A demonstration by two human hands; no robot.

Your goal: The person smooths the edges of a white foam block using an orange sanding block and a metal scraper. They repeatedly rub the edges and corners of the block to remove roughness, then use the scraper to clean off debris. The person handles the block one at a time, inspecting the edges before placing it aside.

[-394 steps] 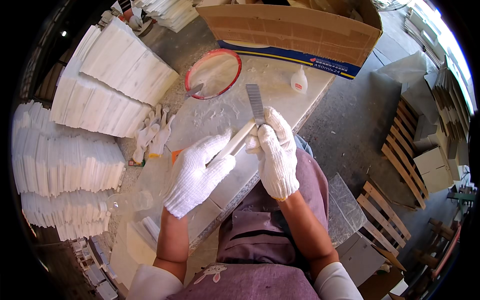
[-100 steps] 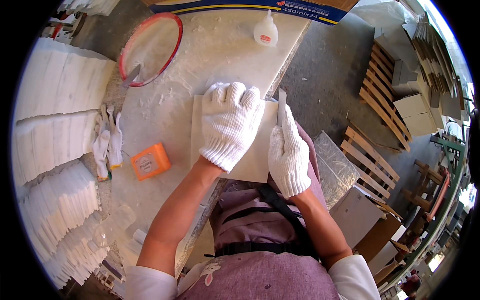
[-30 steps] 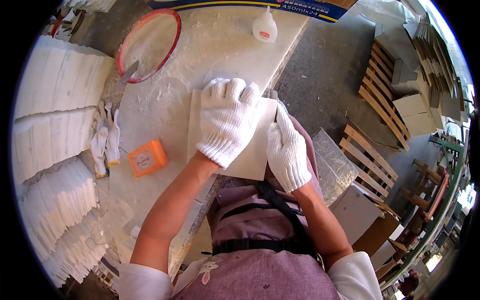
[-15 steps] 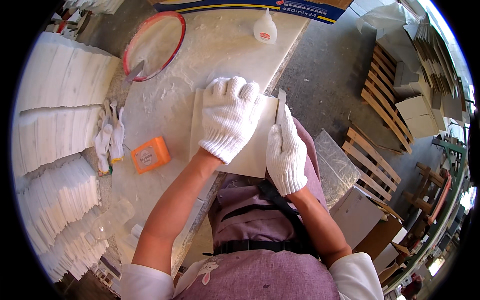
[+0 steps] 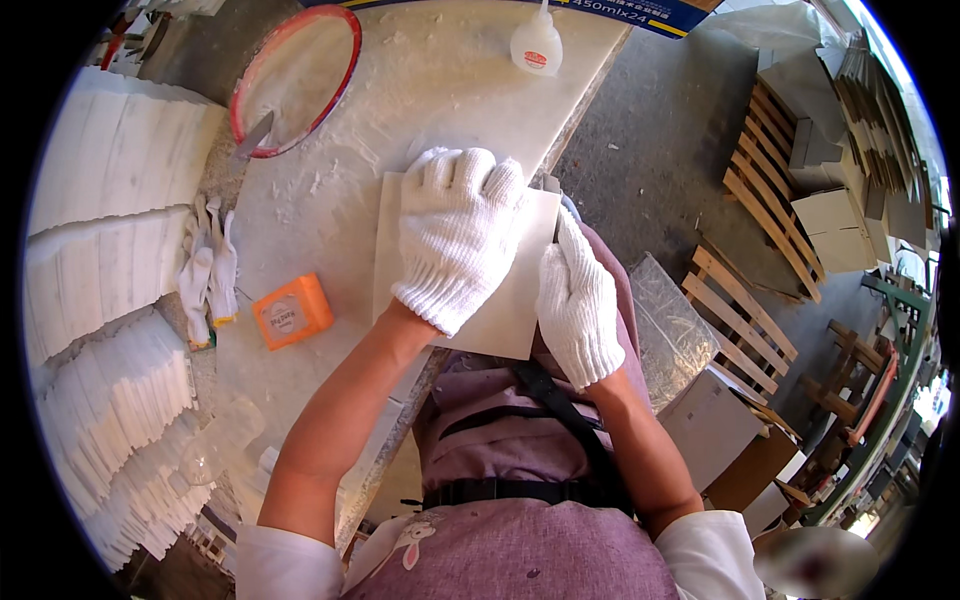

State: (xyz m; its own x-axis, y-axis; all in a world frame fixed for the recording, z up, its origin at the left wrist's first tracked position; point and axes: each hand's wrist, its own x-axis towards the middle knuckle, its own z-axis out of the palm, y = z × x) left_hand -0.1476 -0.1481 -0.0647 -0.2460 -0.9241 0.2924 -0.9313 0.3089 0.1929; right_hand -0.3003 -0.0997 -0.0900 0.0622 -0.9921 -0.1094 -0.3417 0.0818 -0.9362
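My left hand [image 5: 460, 235], in a white knit glove, presses on a square white tile [image 5: 500, 315] with its fingers curled over the far edge. The tile lies on the stone-like tabletop and sticks out past its near edge toward my lap. Along the tile's right edge is my gloved right hand [image 5: 577, 305], closed around a flat grey strip-like tool [image 5: 551, 184]. Only the tool's far end shows; the glove hides the rest, so its exact kind is unclear.
An orange hand-pad box [image 5: 292, 312] and spare gloves [image 5: 210, 262] lie left. Beyond them are a red-rimmed round pan [image 5: 353, 75] with a scraper [image 5: 255, 135], and a squeeze bottle [image 5: 537, 45]. Stacked white slabs [image 5: 110, 250] line the left; wooden pallets [image 5: 735, 310] stand right.
The grey tool has drawn back toward me along the tile's right edge, with my right hand slightly lower. My left hand stays on the tile. The view has shifted a little.
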